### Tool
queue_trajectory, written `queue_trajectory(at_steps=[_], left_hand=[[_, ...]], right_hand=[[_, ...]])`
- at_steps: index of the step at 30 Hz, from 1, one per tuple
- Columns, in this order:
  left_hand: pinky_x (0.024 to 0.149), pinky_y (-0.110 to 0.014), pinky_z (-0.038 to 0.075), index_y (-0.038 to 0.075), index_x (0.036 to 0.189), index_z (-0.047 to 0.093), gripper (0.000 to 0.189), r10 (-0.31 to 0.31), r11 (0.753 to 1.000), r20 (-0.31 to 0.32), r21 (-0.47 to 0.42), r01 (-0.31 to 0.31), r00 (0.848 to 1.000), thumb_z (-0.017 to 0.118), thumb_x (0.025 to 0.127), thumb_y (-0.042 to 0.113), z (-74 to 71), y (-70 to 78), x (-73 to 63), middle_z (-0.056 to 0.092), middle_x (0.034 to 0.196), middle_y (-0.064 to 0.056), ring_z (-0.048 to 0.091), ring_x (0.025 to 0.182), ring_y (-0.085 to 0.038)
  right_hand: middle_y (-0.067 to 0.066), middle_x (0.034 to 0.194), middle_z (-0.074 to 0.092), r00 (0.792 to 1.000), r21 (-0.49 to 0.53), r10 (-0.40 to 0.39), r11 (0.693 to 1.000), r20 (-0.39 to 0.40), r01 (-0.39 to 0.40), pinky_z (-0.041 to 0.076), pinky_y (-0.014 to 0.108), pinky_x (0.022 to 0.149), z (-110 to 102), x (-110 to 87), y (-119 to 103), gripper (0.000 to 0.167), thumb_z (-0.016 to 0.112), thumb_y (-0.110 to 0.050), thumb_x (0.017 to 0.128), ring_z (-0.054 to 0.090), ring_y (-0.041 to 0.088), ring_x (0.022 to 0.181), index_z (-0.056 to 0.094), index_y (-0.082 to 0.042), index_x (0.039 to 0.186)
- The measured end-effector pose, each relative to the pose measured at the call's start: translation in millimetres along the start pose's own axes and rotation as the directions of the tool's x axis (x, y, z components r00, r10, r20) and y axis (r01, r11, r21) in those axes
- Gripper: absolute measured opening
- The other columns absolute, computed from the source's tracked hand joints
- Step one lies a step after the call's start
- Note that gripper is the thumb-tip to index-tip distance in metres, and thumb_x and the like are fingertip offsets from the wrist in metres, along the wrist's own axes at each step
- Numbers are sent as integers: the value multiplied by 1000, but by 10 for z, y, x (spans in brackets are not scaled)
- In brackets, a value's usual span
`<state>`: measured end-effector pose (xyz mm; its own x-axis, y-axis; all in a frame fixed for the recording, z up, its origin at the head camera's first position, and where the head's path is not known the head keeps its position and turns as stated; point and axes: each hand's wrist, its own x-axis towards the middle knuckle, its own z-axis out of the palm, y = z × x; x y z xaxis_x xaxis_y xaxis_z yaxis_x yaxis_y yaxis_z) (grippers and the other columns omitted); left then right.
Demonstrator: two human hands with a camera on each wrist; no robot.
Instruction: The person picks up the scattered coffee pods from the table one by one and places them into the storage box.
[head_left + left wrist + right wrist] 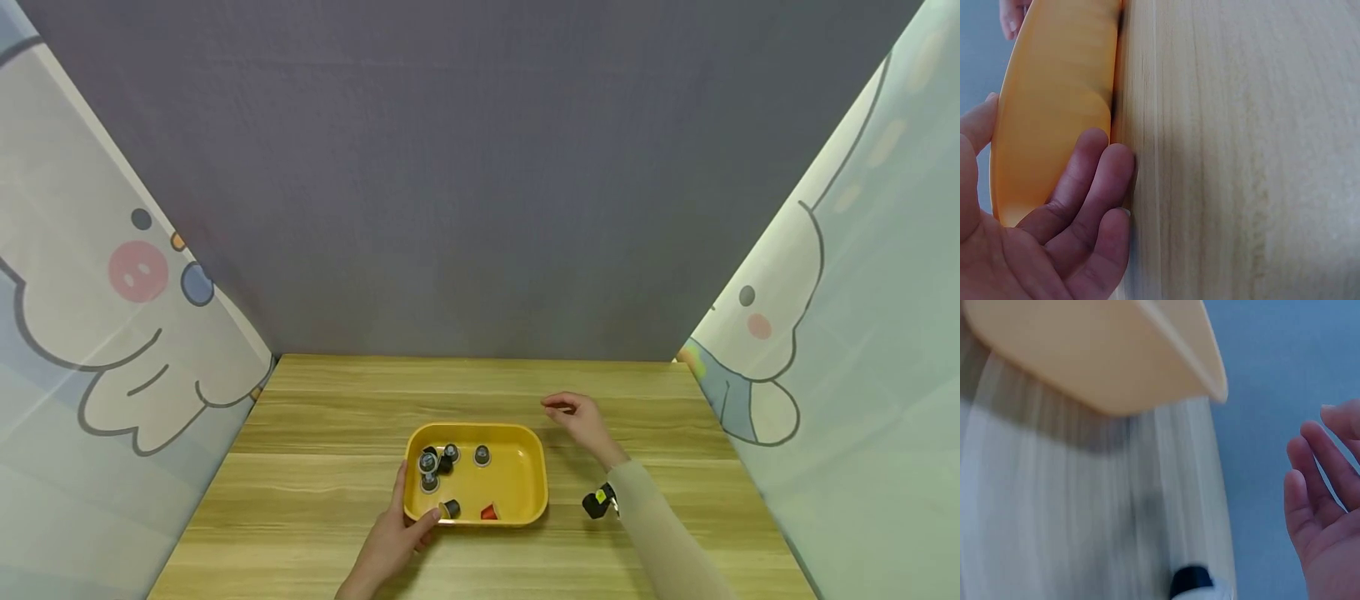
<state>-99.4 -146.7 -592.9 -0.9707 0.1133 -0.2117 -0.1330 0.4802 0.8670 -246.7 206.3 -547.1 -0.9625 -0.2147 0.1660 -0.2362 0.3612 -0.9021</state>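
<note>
A yellow tray (528, 479) lies on the wooden table with several coffee capsules in it. Dark capsules cluster at its left end, a grey capsule (482, 455) stands near the middle, and a red capsule (489, 512) lies by the front wall beside a tipped dark capsule (452, 507). My left hand (393, 533) grips the tray's front left corner, thumb at the rim; the left wrist view shows fingers (1088, 187) against the outer wall. Beyond the tray's right side, my right hand (583, 421) hovers with loosely bent fingers, holding nothing visible.
Low in the right wrist view, a small dark object with a pale edge (1191, 581) is on the table. A grey panel (480, 183) rises behind the table (337, 392), and patterned cloth walls (855, 500) stand on both sides.
</note>
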Motion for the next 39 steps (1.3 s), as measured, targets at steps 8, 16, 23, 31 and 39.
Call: queue_trajectory(at_steps=[8,16,23,31,39], left_hand=[[54,-30,47,20,160,-9,104,-1,1000,-5,13,1,1000,66,94,49,1,7,-16,63,65,-1,60,58,-19],[53,-30,48,21,160,-9,104,10,1000,-7,13,-10,1000,66,94,49,2,-11,-9,63,64,-1,61,57,-19],[53,-30,48,21,161,-8,104,14,1000,-12,9,-13,1000,67,94,48,2,-12,-16,63,64,-1,61,57,-19],[53,-30,48,20,161,-8,105,-5,1000,-4,0,5,1000,67,93,48,9,-18,-18,63,64,-2,60,57,-19],[53,-30,49,22,160,-9,105,0,1000,1,-7,0,1000,67,93,49,-2,-27,7,63,65,-2,61,58,-19]], right_hand=[[24,120,64,992,1,75,997,-105,-75,53,24,81,-230,-228,165,23,65,3,94,62,38,106,68,7,116],[19,124,64,983,-99,67,991,-171,-85,54,30,81,-361,-398,359,23,68,-2,94,62,36,107,71,2,116],[19,120,66,983,-180,45,981,-177,-77,54,43,84,-359,-436,456,24,72,-2,90,62,37,108,73,0,115],[21,123,63,979,-184,117,972,-170,-148,57,41,78,-287,-448,540,26,72,-2,90,66,38,100,72,-2,116],[23,126,61,979,-217,126,963,-162,-160,56,46,81,-241,-389,537,28,73,-2,89,66,40,103,72,-3,116]])
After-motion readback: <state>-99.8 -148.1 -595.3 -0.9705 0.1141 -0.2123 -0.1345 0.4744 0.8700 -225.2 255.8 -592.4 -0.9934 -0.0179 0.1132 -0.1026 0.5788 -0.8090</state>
